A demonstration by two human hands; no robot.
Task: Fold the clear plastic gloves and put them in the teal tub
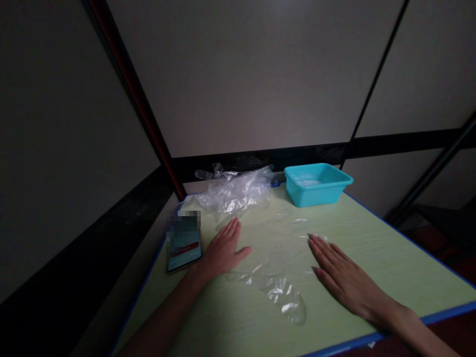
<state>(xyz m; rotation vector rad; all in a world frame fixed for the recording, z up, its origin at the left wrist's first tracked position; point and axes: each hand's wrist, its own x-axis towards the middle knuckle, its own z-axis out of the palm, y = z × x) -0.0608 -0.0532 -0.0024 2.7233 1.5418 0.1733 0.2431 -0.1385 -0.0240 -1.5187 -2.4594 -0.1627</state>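
A clear disposable plastic glove (284, 292) lies spread on the pale green table (230, 327), its thin outline hard to make out in places. My left hand (226, 248) rests flat at the left of the glove, fingers straight and thumb out to the side. To the right, my right hand (340, 277) lies palm down with its fingers stretched out, the fingertips at the glove's edge. Neither hand grips anything. Beyond my left fingertips sits a loose heap of clear plastic gloves (240, 191), crumpled and overlapping.
A turquoise plastic basin (316, 193) stands at the back right, with something whitish inside. Left of my left hand lies a phone (185, 255), partly blurred out. The table has a blue edge (449, 311), and wall panels (256, 79) rise behind it.
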